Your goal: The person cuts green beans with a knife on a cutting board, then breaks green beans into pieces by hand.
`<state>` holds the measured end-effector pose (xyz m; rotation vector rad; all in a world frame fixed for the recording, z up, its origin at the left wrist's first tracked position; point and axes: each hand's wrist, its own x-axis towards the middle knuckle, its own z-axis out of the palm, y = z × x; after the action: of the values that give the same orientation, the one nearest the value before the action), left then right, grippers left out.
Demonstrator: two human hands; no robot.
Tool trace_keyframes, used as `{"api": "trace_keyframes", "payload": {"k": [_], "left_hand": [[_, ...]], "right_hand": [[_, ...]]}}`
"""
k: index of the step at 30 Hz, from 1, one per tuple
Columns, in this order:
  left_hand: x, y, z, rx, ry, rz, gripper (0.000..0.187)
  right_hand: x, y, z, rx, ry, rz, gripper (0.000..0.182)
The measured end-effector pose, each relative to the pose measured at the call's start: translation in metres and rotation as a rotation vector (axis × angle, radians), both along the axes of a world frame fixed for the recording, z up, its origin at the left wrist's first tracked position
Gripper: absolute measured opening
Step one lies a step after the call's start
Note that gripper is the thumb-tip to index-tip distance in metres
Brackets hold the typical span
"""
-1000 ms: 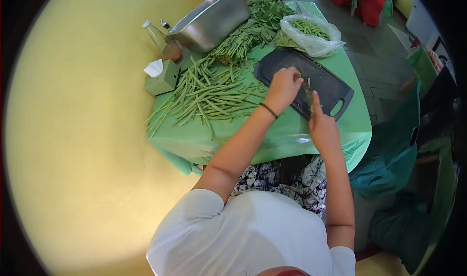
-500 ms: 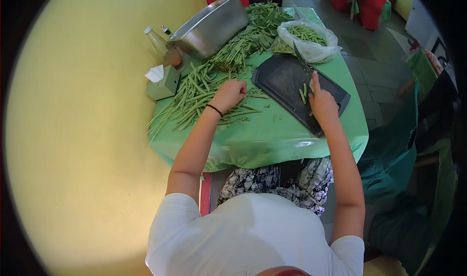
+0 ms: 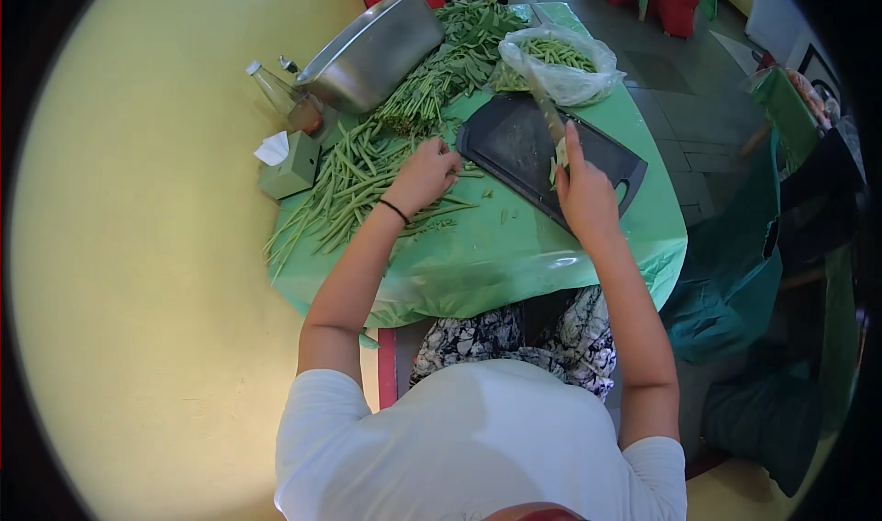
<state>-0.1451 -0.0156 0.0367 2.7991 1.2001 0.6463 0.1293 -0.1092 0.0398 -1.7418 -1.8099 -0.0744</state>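
Note:
My right hand (image 3: 588, 195) is wrapped round the handle of a kitchen knife (image 3: 549, 115), index finger stretched along its top. The blade points away from me over the dark cutting board (image 3: 503, 140). A few cut green bean pieces (image 3: 553, 174) lie beside that hand, partly hidden by it. My left hand (image 3: 427, 176), with a black band at the wrist, is closed at the right side of a pile of long green beans (image 3: 354, 176). Whatever its curled fingers hold is hidden.
Behind the pile lie leafy green stalks (image 3: 432, 84) and a tilted metal basin (image 3: 372, 48). A plastic bag of cut beans (image 3: 565, 66) stands past the board. At the wall side are a tissue box (image 3: 294, 167) and a glass bottle (image 3: 289, 98). A person sits beyond the table.
The whole view has shifted a little. The knife has turned so that more of the blade's flat side shows. My left hand has edged slightly towards the board, still closed.

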Motion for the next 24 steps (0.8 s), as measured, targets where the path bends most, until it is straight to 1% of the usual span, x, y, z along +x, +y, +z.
{"api": "trace_keyframes", "payload": {"k": [1, 3, 4, 6, 8, 9, 13, 15, 16, 18, 19, 23, 24], "left_hand": [[0.001, 0.004, -0.001, -0.040, 0.036, 0.023, 0.010], [0.005, 0.010, -0.002, -0.115, 0.110, 0.061, 0.012], [0.006, 0.011, 0.002, -0.122, 0.076, 0.076, 0.010], [0.003, 0.011, 0.023, -0.132, 0.042, 0.083, 0.009], [0.000, 0.013, 0.043, -0.339, -0.026, 0.198, 0.009], [0.001, 0.015, 0.044, -0.340, -0.028, 0.198, 0.009], [0.016, 0.022, 0.046, -0.677, -0.514, 0.118, 0.011], [0.037, 0.015, 0.037, -0.727, -0.518, 0.123, 0.011], [0.050, 0.012, 0.025, -0.728, -0.512, 0.118, 0.011], [0.076, 0.005, -0.002, -0.758, -0.610, 0.061, 0.013], [0.087, 0.001, -0.008, -0.764, -0.608, 0.053, 0.013], [0.120, -0.015, -0.026, -0.319, -0.434, 0.154, 0.012], [0.120, -0.019, -0.028, -0.324, -0.436, 0.146, 0.012]], "right_hand": [[-0.004, -0.009, 0.000, -0.003, 0.001, -0.002, 0.065], [-0.011, -0.025, 0.002, -0.128, 0.026, 0.024, 0.063], [-0.011, -0.030, 0.003, -0.127, 0.027, 0.016, 0.063], [-0.011, -0.039, 0.007, -0.213, 0.011, 0.009, 0.063], [-0.011, -0.045, 0.010, -0.302, -0.007, 0.010, 0.063], [-0.010, -0.046, 0.012, -0.303, -0.010, 0.010, 0.063], [-0.009, -0.048, 0.018, -0.312, 0.034, 0.029, 0.063], [-0.016, -0.050, 0.017, -0.321, 0.037, 0.024, 0.063], [-0.022, -0.052, 0.015, -0.334, 0.038, 0.018, 0.064], [-0.032, -0.057, 0.010, -0.365, 0.036, 0.003, 0.065], [-0.035, -0.059, 0.008, -0.368, 0.036, -0.007, 0.065], [-0.040, -0.065, 0.000, -0.407, -0.082, -0.059, 0.069], [-0.041, -0.066, 0.000, -0.411, -0.084, -0.069, 0.069]]}}
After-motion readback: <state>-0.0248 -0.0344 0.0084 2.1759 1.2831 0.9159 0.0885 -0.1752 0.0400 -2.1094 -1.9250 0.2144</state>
